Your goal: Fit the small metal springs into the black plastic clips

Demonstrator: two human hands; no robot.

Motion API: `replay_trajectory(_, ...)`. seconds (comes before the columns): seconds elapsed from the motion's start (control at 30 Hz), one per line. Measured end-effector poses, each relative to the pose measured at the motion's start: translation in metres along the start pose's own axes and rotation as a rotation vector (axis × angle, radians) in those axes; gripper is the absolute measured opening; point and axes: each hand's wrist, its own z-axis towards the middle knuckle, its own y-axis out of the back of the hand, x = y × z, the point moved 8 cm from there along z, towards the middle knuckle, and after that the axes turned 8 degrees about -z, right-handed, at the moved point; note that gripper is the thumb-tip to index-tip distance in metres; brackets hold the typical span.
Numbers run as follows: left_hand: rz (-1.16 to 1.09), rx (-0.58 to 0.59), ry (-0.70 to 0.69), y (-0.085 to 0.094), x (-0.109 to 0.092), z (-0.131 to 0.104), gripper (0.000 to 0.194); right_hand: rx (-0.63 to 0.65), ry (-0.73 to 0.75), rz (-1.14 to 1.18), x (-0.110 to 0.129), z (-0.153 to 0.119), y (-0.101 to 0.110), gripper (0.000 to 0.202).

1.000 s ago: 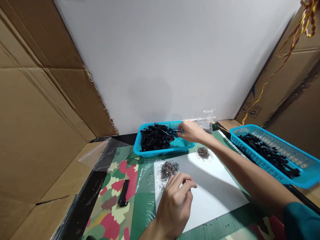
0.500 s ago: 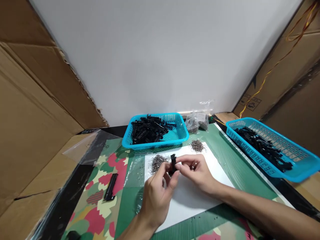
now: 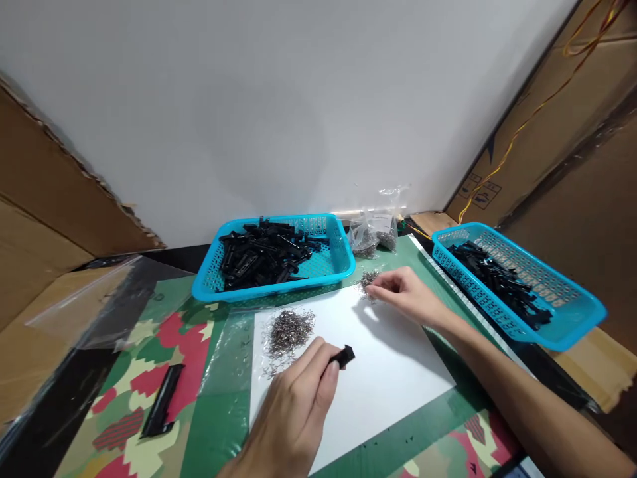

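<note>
My left hand (image 3: 301, 398) is closed round a small black plastic part (image 3: 344, 356), whose end sticks out past the thumb over the white sheet (image 3: 388, 378). Thumb and forefinger of my right hand (image 3: 403, 292) come together at the edge of the smaller pile of tiny metal pieces (image 3: 367, 281) at the back of the sheet. Whatever sits between those fingertips is too small to make out. A larger pile of similar thin metal pieces (image 3: 290, 332) lies on the sheet, beyond my left hand.
A blue basket (image 3: 273, 290) of black parts stands at the back, another blue basket (image 3: 497, 323) at the right. Clear bags of metal pieces (image 3: 375, 236) lean near the wall. One long black part (image 3: 163, 401) lies on the camouflage-patterned mat (image 3: 119, 398) at left.
My right hand has left the black part and moved away to the smaller metal pile. My left hand keeps the part, now tilted lower. The view has shifted rightward.
</note>
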Motion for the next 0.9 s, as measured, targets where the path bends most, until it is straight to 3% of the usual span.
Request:
replay_trajectory(0.1, 0.058, 0.040, -0.052, -0.004, -0.002, -0.001, 0.019, 0.005, -0.107, -0.172, -0.026, -0.003, 0.024, 0.035)
replay_trajectory(0.2, 0.115, 0.059, -0.093, -0.005, 0.002, -0.002, 0.017, 0.017, -0.151, -0.255, -0.036, -0.009, 0.031, 0.027)
replay_trajectory(0.37, 0.172, 0.015, -0.143, -0.003, 0.003, 0.000, 0.021, 0.040, -0.129, -0.295, -0.036, -0.010, 0.026, 0.021)
replay_trajectory(0.6, 0.212, 0.084, -0.201, -0.011, 0.001, 0.000, 0.027, 0.099, -0.016, -0.355, -0.026, -0.012, 0.021, 0.014)
replay_trajectory(0.73, 0.158, 0.095, -0.202, -0.011, 0.001, -0.001, 0.028, 0.152, -0.042, -0.195, -0.021, -0.019, 0.020, 0.014)
replay_trajectory(0.9, 0.103, 0.110, -0.110, -0.009, 0.003, 0.000, 0.027, 0.369, -0.003, 0.207, 0.004, -0.035, -0.011, 0.023)
